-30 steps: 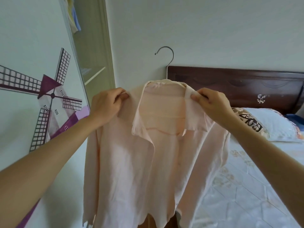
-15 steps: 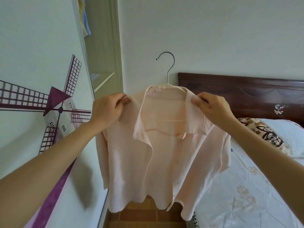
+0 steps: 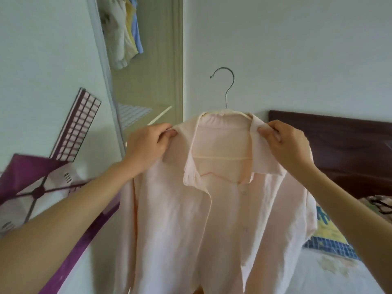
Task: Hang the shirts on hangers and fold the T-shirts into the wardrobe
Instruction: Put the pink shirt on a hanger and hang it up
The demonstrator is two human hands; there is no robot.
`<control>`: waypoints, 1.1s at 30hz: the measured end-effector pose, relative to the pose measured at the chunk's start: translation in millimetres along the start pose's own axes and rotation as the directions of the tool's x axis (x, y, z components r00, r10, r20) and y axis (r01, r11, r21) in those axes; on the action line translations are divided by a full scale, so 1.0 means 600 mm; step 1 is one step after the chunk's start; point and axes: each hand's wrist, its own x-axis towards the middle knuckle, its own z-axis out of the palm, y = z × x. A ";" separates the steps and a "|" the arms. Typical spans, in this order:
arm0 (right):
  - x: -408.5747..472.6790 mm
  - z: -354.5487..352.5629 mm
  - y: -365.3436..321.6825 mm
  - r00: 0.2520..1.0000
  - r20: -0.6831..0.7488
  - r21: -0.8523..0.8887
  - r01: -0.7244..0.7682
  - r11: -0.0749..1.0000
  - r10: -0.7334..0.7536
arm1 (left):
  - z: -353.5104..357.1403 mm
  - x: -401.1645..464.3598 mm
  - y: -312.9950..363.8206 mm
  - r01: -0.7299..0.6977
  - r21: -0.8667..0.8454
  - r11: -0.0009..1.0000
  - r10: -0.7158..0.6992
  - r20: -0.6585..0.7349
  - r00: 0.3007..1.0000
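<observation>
A pale pink collared shirt (image 3: 212,209) hangs open-fronted on a hanger (image 3: 228,88) whose metal hook rises above the collar. I hold it up in front of me at chest height. My left hand (image 3: 148,147) pinches the shirt's left shoulder, and my right hand (image 3: 284,145) pinches the right collar and shoulder. The hanger's arms are mostly hidden inside the shirt. To the upper left, the open wardrobe (image 3: 148,81) shows several hung garments (image 3: 123,35) and a shelf.
A sliding wardrobe door with a purple windmill picture (image 3: 48,166) fills the left side. A dark wooden headboard (image 3: 339,145) and a bed with a patterned cover (image 3: 331,240) lie to the right. A plain wall is behind the shirt.
My view has tilted up and toward the wardrobe, so the hung garments inside now show. The shirt on its hanger has moved closer to the wardrobe opening. Both hands keep their hold.
</observation>
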 end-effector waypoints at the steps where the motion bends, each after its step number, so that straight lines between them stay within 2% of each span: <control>1: 0.031 0.011 0.008 1.000 -0.007 0.008 -0.002 1.000 0.002 | 0.015 0.029 -0.006 0.000 -0.005 1.000 0.000 -0.008 1.000; 13: 0.349 0.196 0.062 0.987 0.056 0.130 0.141 0.982 -0.149 | 0.128 0.246 -0.138 0.057 0.170 0.984 -0.042 -0.092 0.995; 20: 0.482 0.342 0.083 0.981 0.081 0.153 0.163 0.975 -0.177 | 0.214 0.332 -0.251 0.038 0.315 0.948 -0.001 -0.118 0.993; 23: 0.548 0.400 0.071 0.978 0.080 0.142 0.180 0.973 -0.192 | 0.246 0.377 -0.312 0.042 0.333 0.942 0.007 -0.145 0.989; 33: 0.762 0.547 0.006 0.955 0.053 0.137 0.282 0.950 -0.291 | 0.283 0.515 -0.463 0.185 0.294 0.938 -0.119 -0.228 0.966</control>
